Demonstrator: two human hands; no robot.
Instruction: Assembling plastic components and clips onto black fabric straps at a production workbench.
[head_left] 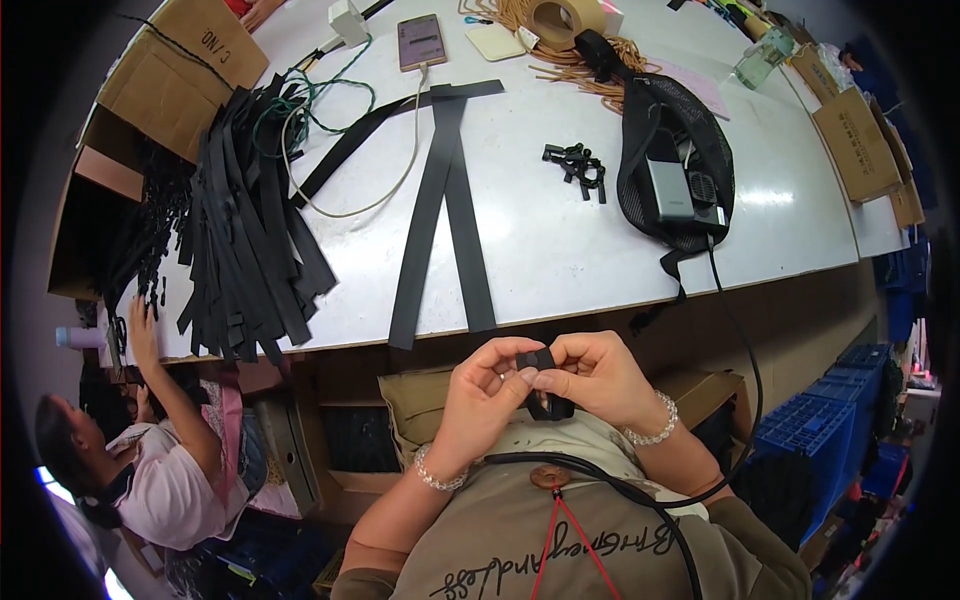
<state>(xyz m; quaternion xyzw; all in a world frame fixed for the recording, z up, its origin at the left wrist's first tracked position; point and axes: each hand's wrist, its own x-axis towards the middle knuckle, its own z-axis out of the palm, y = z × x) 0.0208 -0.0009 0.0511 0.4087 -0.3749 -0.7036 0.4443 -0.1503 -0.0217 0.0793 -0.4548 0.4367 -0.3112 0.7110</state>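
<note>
Just off the table's front edge, my left hand and my right hand meet in front of my chest. Both are closed, thumbs and fingertips pinching a black strap between them. Part of the strap hangs below my thumbs; my fingers cover much of the rest. Ahead of my hands, two long flat black strips lie on the white table, crossing near their far ends. A large heap of similar black strips lies to the left. Several small black pieces form a cluster right of centre.
A black mesh bag holds a grey power bank, whose black cable runs to my body. A phone, tan cords and a tape roll lie farther back. At left, a co-worker reaches toward the table by a cardboard box.
</note>
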